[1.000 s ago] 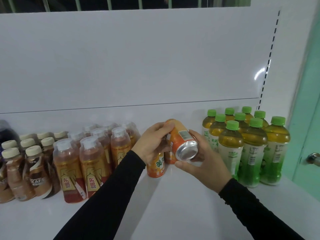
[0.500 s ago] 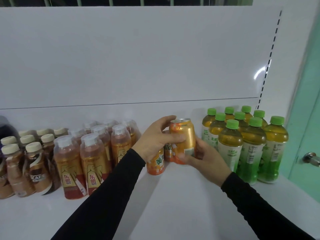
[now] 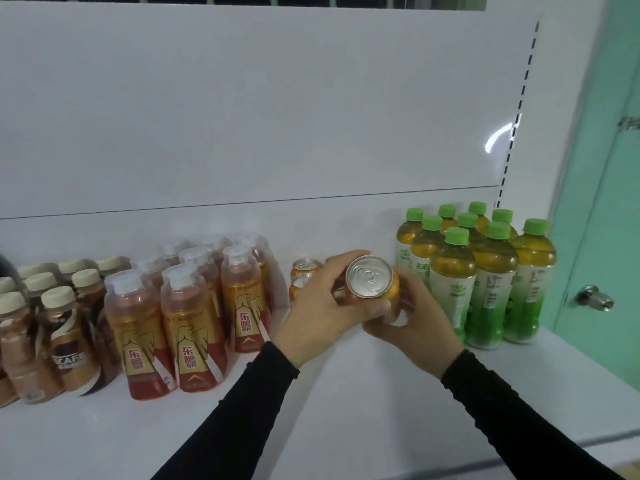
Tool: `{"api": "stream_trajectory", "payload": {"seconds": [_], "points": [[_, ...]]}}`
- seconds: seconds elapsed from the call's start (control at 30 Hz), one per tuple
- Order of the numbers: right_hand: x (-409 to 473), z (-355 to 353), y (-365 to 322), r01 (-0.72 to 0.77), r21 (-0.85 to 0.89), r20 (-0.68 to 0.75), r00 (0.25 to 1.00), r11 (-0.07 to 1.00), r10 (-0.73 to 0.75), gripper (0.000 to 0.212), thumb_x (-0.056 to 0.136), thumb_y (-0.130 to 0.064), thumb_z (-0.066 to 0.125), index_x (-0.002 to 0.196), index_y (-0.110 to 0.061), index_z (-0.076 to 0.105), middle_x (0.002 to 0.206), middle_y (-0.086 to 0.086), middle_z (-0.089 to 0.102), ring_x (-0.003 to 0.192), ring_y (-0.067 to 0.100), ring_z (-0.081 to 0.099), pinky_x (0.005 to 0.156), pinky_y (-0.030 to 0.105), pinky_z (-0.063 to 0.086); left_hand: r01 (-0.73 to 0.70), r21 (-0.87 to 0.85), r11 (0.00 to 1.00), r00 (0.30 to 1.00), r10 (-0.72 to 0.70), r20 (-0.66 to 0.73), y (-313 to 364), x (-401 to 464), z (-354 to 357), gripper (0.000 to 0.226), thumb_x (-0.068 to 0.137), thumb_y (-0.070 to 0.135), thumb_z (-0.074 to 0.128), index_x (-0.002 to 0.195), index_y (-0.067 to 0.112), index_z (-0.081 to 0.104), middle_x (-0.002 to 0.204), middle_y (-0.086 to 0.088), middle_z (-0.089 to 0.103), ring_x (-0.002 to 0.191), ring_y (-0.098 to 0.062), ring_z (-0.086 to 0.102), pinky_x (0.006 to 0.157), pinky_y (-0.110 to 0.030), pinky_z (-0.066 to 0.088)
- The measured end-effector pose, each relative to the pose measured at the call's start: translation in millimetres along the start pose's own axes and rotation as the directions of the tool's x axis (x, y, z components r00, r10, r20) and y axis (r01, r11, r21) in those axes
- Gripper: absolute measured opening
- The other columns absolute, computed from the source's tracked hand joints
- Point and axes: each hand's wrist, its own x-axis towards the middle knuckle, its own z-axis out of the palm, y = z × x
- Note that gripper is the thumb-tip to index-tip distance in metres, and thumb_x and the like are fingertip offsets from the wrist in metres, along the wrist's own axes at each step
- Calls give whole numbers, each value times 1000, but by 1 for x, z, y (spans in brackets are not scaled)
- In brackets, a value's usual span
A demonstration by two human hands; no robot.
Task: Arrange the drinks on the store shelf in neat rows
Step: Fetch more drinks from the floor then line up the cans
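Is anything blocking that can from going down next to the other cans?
Nothing visible does. The orange can, gripped by the left hand and right hand, sits just right of the two standing cans; the shelf beneath is hidden by the hands.

Even, cool indoor light; soft overall, wide-angle bend at edges.

A curved white glare streak sits on the glossy back panel [image 3: 498,136] near its slotted strip. Faint shadows on the shelf [image 3: 346,410] under both sleeves. Silver can top [image 3: 369,277] catches a dull sheen. Coffee bottles [image 3: 52,327] at left edge smeared, labels barely legible; door knob [image 3: 594,298] slightly blurred.
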Motion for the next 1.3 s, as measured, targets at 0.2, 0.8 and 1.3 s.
{"api": "stream_trajectory", "payload": {"seconds": [0.2, 0.8, 1.3], "points": [[-48, -12, -11, -74, -189, -51, 997, 979, 66, 79, 63, -54, 83, 131, -48, 45, 128, -18, 57, 115, 1, 56, 97, 29, 51, 71, -287, 955, 996, -81, -25, -10, -22, 12, 37, 82, 9, 80, 113, 28, 70, 111, 1, 73, 105, -17, 68, 92, -45, 58], [-314, -239, -41, -413, -839, -453, 891, 355, -33, 73, 90, -65, 41, 144, -15, 45, 150, 10, 43, 136, 27, 39, 109, 37, 30, 246, -490, 836, 941, -83, 329, 36, -67, 248, 50, 66, 29, 82, 115, 31, 71, 115, 3, 72, 107, -18, 69, 83, -36, 57], [-581, -426, -8, -803, -569, -775, 596, 180, 208, 74, 90, -58, 55, 146, -11, 42, 150, 10, 44, 139, 27, 37, 114, 45, 34, 310, -253, 916, 717, -51, 696, 54, -147, 594, 42, 79, 13, 82, 113, 28, 63, 106, 7, 72, 94, -5, 69, 74, -25, 58]]}}
